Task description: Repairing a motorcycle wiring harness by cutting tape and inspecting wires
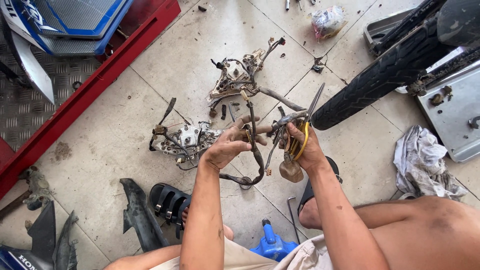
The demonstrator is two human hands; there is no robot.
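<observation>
Far left, a red ramp edge (95, 82) runs across the tiled floor (125, 135), and a black plastic panel (140, 215) lies near a black sandal (170, 202). Moving in, a pale instrument housing (187, 140) trailing wires sits on the floor just beside the left hand (227, 147). That hand is curled, its fingers (247, 121) closed narrowly around a dark wiring harness (257, 160), thumb and forefinger pinching a strand while the rest loops down below the wrist. Above it, a second housing (237, 77) lies on the tiles, its cable running down to the hands. Now the right hand (305, 147): the fingers are threaded through the yellow handles of a pair of scissors (305, 127), gripped tight, blades pointing up and away; whether the blades are parted I cannot tell. The same hand presses against the harness bundle, with a brownish connector boot (291, 171) hanging beneath. Further right, a motorcycle tyre (380, 77) slants across the floor, and a crumpled grey rag (425, 160) lies near a metal tray (457, 115).
</observation>
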